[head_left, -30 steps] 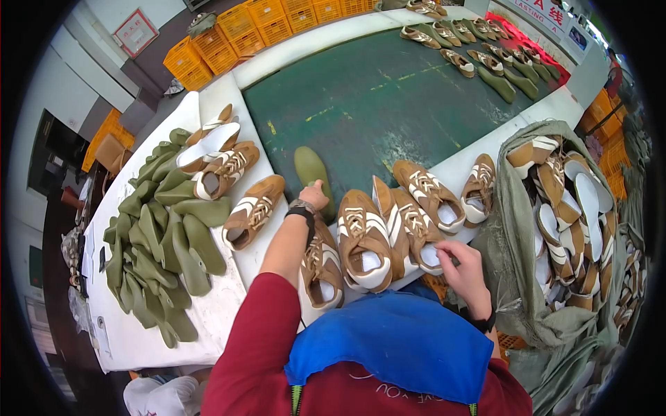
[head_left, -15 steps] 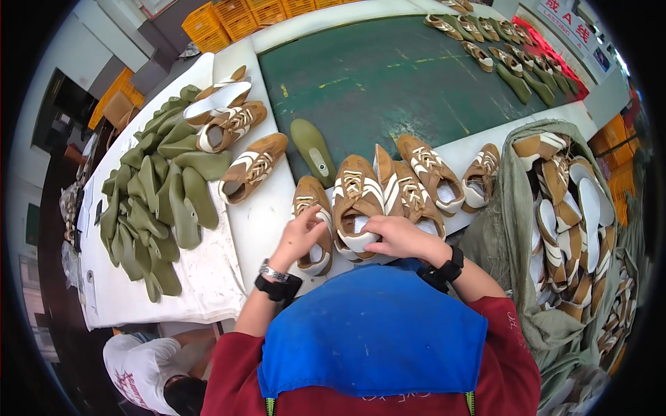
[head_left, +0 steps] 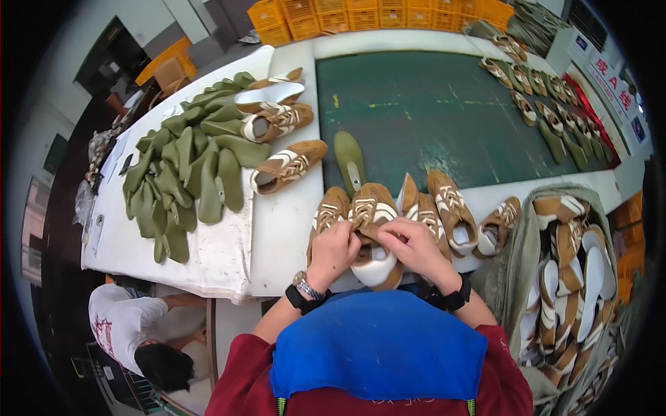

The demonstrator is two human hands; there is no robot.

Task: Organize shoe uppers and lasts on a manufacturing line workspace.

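Head view: 2 hands, left hand [head_left: 333, 251] and right hand [head_left: 415, 248], pinch a brown shoe [head_left: 374, 232] on the tabletop [head_left: 284, 229]; looks light, soft upper, best gripped at the collar.

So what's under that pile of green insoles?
The insoles lie on a white sheet spread over the table. Whatever lies beneath the heap itself is covered.

Insoles [head_left: 184, 173] lie piled left on the table [head_left: 277, 229], shoes [head_left: 444, 208] right, mat [head_left: 430, 118] behind them
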